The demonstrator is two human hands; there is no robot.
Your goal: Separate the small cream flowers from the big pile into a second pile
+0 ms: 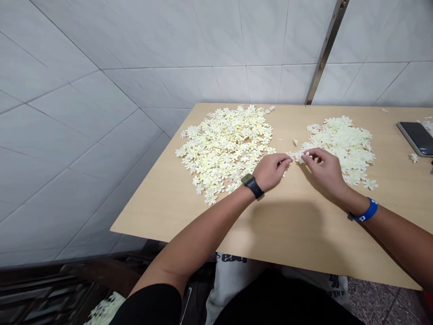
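My left hand [271, 171], with a black watch on its wrist, is closed in a pinch at the edge of a small cream-white flower [289, 155]. Facing it, my right hand [324, 170] pinches another small flower [306, 155] between thumb and fingertips. A few more flowers [298, 156] lie in the gap between my fingertips. Left of my hands spreads a wide pile of loose five-petalled flowers [225, 146] with yellowish centres. Behind and beside my right hand sits a second, denser flower pile [350, 142]. My fingers partly hide the pinched flowers.
The light wooden table [162, 198] stands against a tiled wall [230, 83]. A phone [418, 138] lies at the right, with stray flowers [413, 158] nearby. A metal strip [324, 56] runs up the wall. More pale flowers [106, 309] show below the table at the lower left.
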